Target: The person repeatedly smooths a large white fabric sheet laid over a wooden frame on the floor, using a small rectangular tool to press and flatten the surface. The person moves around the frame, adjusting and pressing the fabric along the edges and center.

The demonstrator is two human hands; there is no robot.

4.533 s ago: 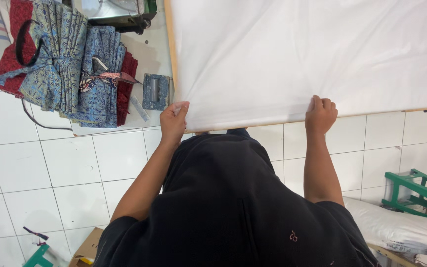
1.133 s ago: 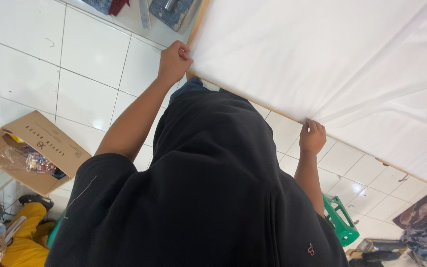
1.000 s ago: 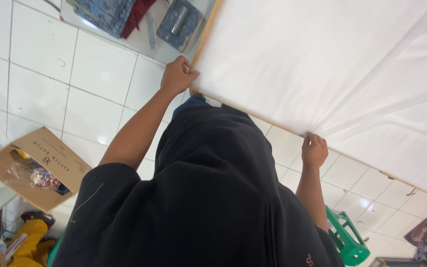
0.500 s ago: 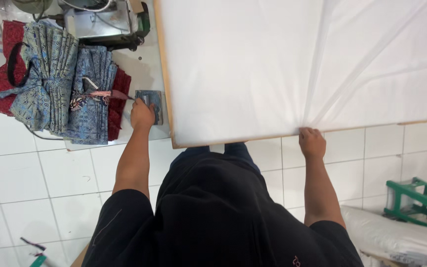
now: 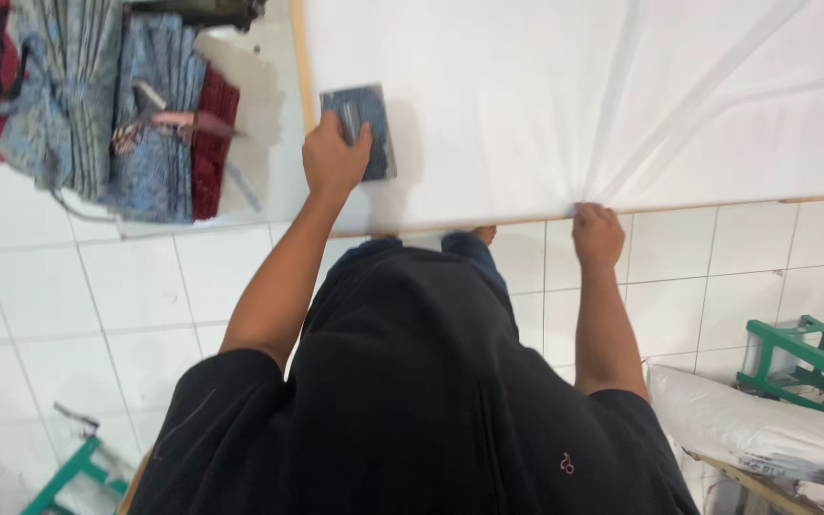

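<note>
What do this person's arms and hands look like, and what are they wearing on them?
Both arms are bare below short black sleeves of a black top. The left hand and right hand are ungloved, with no watch or rings visible. A small pink mark sits near the right shoulder.

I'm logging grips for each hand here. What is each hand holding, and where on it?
The left hand grips a small blue-grey block by its left near end, on the white cloth. The right hand pinches the cloth's near edge.
</note>
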